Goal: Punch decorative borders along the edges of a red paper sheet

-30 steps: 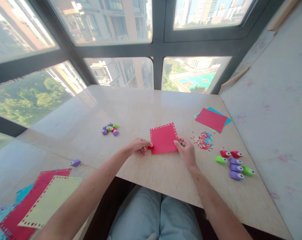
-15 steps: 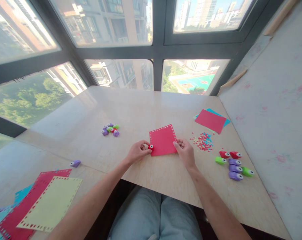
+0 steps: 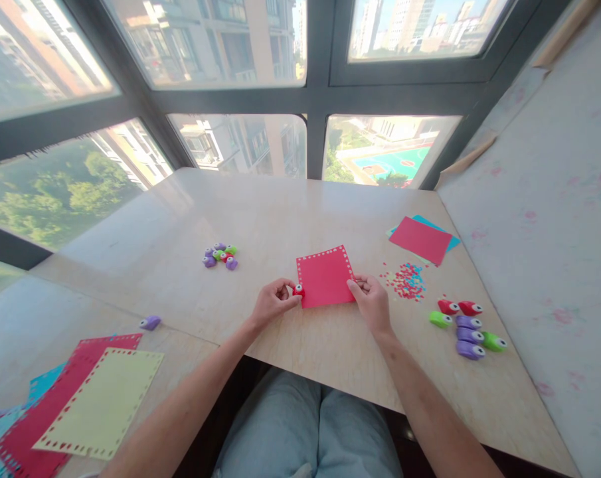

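Note:
A red sheet of paper (image 3: pixel 326 277) is held up at the front middle of the table, with small holes along its top edge and down parts of both sides. My right hand (image 3: pixel 372 300) pinches its right edge between thumb and fingers. At the left edge, my left hand (image 3: pixel 276 302) is closed on a small red craft punch (image 3: pixel 299 291), which sits against the paper near the lower left corner. My fingers partly hide the punch. Whether its slot is around the paper, I cannot tell.
Several punches (image 3: pixel 468 336) stand at the right, near punched-out confetti (image 3: pixel 408 282) and stacked coloured sheets (image 3: pixel 420 240). A punch cluster (image 3: pixel 220 255) lies left of centre. A lone purple punch (image 3: pixel 150 322) and hole-edged sheets (image 3: pixel 101 401) lie at the left. Windows and a papered wall (image 3: pixel 569 232) border the table (image 3: pixel 260 212).
The red punch has shifted slightly up along the paper's left edge with my left hand. My right hand keeps its hold on the paper. The view has moved slightly.

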Action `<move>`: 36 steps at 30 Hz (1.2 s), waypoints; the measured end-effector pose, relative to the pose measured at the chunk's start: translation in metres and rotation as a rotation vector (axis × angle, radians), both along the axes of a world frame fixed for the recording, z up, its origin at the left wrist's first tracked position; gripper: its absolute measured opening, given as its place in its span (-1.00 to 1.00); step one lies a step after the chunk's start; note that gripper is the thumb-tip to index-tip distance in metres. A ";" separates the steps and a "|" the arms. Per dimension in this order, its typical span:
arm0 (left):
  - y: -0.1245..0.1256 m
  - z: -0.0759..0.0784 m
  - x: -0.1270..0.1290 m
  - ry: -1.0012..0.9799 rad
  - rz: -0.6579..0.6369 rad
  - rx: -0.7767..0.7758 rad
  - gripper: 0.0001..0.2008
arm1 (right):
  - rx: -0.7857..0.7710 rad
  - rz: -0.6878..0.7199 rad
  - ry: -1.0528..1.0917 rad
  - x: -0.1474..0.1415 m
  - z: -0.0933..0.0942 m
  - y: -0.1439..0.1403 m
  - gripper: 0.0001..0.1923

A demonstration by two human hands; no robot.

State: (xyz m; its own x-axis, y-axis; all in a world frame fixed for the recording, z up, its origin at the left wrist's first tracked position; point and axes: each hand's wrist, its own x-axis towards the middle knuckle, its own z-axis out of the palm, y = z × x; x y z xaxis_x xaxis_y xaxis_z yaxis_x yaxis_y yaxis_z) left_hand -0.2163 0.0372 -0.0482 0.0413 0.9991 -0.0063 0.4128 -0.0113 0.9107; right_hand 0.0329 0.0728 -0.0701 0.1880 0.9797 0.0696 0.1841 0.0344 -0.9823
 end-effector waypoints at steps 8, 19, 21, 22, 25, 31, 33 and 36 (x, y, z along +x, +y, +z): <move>0.000 -0.002 0.002 -0.037 -0.025 0.000 -0.67 | -0.013 0.016 0.004 0.000 0.001 0.000 -0.58; 0.001 -0.003 0.003 -0.017 -0.018 -0.036 -0.64 | -0.018 -0.012 0.036 0.003 0.001 0.003 -0.54; 0.000 -0.003 0.003 -0.030 -0.022 -0.033 -0.65 | -0.008 0.000 0.026 0.002 0.002 0.003 -0.56; 0.000 -0.003 0.003 -0.039 -0.022 -0.031 -0.65 | -0.005 0.008 0.024 0.002 0.002 0.003 -0.56; 0.000 -0.002 0.004 -0.064 -0.019 -0.024 -0.67 | -0.008 0.002 0.038 0.003 0.003 0.003 -0.57; -0.001 0.001 0.005 -0.067 -0.016 -0.041 -0.68 | 0.008 0.016 0.007 0.004 0.004 0.002 -0.60; -0.001 0.001 0.004 -0.074 -0.019 -0.035 -0.68 | 0.018 0.006 0.000 0.007 0.003 0.003 -0.59; -0.001 -0.001 0.004 -0.084 -0.018 -0.014 -0.71 | 0.021 -0.072 -0.001 0.013 0.002 0.007 -0.58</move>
State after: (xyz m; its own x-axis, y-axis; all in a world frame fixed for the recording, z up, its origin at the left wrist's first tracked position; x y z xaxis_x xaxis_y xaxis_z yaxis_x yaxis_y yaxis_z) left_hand -0.2127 0.0362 -0.0491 0.0607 0.9980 -0.0160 0.3347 -0.0053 0.9423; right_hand 0.0463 0.0800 -0.0682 0.2576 0.9620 0.0902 0.1881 0.0417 -0.9813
